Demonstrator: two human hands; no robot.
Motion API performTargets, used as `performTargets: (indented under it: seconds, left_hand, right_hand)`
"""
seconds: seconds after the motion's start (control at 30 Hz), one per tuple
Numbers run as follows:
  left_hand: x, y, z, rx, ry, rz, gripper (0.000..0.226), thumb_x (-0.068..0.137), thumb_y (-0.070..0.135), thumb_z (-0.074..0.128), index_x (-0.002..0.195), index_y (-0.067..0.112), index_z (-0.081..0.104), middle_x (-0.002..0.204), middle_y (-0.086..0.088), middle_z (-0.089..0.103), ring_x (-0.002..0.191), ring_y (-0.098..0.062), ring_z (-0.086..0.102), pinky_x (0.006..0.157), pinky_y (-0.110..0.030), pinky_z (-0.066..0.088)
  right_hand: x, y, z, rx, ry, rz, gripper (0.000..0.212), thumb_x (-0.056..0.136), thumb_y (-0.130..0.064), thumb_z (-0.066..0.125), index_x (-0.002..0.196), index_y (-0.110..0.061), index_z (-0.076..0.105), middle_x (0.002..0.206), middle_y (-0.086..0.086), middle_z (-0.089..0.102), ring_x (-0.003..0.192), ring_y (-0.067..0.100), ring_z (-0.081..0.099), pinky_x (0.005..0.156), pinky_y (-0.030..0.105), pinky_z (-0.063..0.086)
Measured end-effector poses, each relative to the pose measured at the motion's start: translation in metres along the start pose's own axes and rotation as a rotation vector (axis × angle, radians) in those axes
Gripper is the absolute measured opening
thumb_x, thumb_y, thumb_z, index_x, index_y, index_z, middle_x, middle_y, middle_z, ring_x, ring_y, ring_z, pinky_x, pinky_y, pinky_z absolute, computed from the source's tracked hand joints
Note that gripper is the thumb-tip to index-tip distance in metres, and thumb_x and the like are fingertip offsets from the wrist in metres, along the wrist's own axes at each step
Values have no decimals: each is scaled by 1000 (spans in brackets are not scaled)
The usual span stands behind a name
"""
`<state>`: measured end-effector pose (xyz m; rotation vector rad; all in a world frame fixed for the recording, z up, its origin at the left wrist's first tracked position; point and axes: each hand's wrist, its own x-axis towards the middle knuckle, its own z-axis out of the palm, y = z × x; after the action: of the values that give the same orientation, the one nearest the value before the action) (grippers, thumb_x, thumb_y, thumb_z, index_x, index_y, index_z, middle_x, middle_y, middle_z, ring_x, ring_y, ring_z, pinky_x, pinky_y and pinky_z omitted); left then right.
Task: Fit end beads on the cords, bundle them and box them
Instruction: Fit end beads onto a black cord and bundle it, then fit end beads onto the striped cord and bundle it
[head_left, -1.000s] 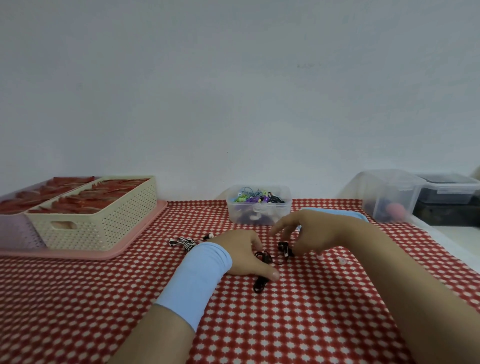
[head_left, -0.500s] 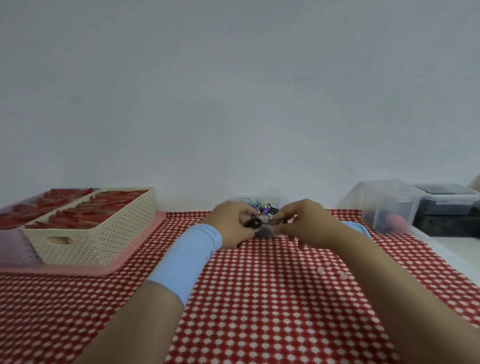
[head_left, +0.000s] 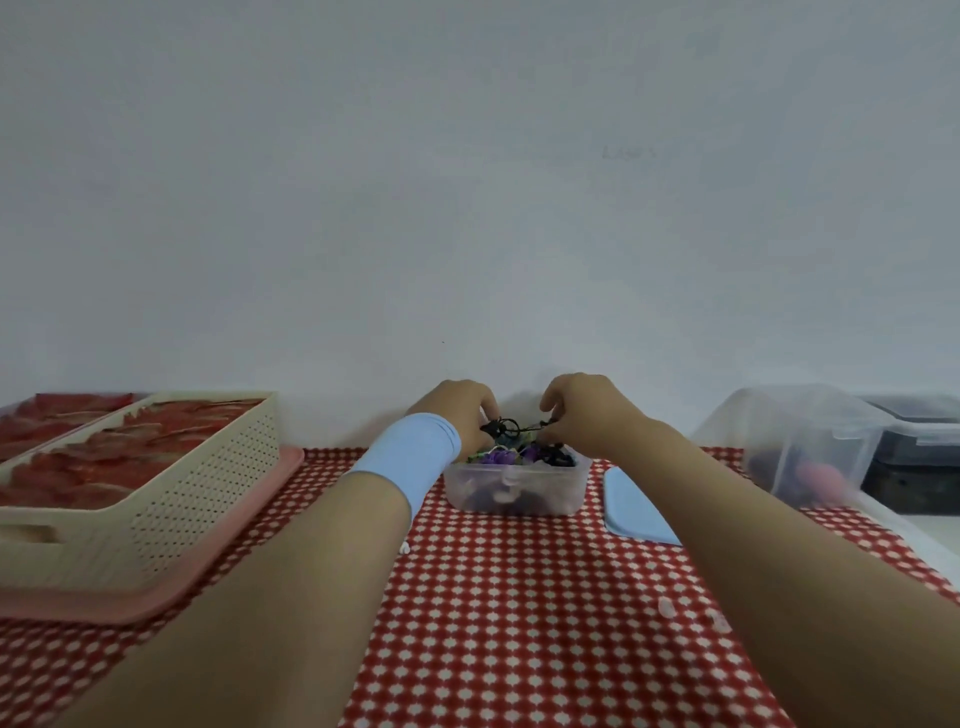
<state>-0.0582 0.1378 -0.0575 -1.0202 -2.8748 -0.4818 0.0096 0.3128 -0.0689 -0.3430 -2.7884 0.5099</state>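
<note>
Soft, even, rather dim light leaves the wall (head_left: 467, 182) grey, with faint shadows behind the left hand (head_left: 460, 410) and right hand (head_left: 589, 413) at centre. The cord (head_left: 501, 429) between them is blurred, and the basket (head_left: 208, 493) at left and tub (head_left: 810, 447) at right look smeared and stretched.

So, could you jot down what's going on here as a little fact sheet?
Left hand: pinches the black cord bundle
Right hand: pinches the same bundle
Bundle position: just above the small clear plastic box of coloured cords
Lid: pale blue plastic lid off, lying right of the box
Far left: cream perforated basket on pink tray
</note>
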Motion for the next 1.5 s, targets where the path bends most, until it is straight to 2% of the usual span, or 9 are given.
performTargets:
  seconds: [0.17,0.3,0.43,0.57,0.73,0.93,1.17,1.33,1.5]
  left_hand:
    - [0,-10,11,-57,121,63,23,98,23,55,112,20,73,118,-1,62,99,-17,58,87,-27,44]
    - [-12,-16,9,-37,-1,40,30,99,24,53,126,21,66,129,-2,64,114,-19,59,97,-29,43]
    - [-30,-20,-10,-45,57,55,36,102,23,47,136,22,57,133,-1,58,118,-19,56,99,-28,40]
    - [-64,-39,-32,-62,105,33,29,100,16,49,121,25,68,128,3,62,112,-15,58,96,-25,40]
    - [-110,-71,-37,65,-149,-93,24,85,31,55,98,44,71,112,12,67,107,-16,60,105,-40,40]
    - [-145,-102,-27,54,-394,-129,57,75,46,75,128,33,60,126,11,62,109,-9,57,104,-33,43]
    - [-148,-76,-14,-134,-227,-33,38,76,28,82,112,30,70,98,19,63,96,-6,58,89,-22,43]
    - [-129,-24,-7,-191,-230,81,38,78,30,81,114,28,70,113,12,66,99,-8,59,92,-23,43]
    - [-113,26,18,-134,-308,175,28,83,18,76,109,27,73,103,16,67,84,-2,58,82,-18,45]
  right_hand:
    - [-6,2,1,-1,-40,-48,12,92,-29,72,101,-23,79,106,-6,73,100,16,65,85,33,53]
    - [-19,-11,-2,-178,-91,-65,22,101,-29,57,111,-29,77,115,-6,73,103,18,63,86,34,52]
    - [-29,-36,-11,-149,77,-118,29,103,-22,50,118,-28,73,125,-8,69,110,17,63,88,31,50]
    - [-48,-83,-9,35,-5,-260,24,98,-18,57,109,-26,77,114,-7,74,97,11,66,87,28,54]
    - [-69,-129,30,0,-329,-327,24,90,-21,65,105,-34,79,108,-5,75,94,15,70,92,40,57]
    - [-83,-145,70,-167,-449,-406,40,93,-13,61,128,-32,69,123,-3,72,110,20,66,95,32,51]
    - [-93,-118,52,-64,-408,-284,19,93,-21,68,108,-24,79,107,-2,77,96,16,70,94,35,57]
    - [-97,-64,0,26,-429,-159,17,93,-17,67,90,-29,78,87,-5,78,71,10,74,57,22,57]
    - [-108,-9,-20,39,-471,-96,16,88,-19,73,84,-33,80,85,-12,78,79,18,76,77,32,63]
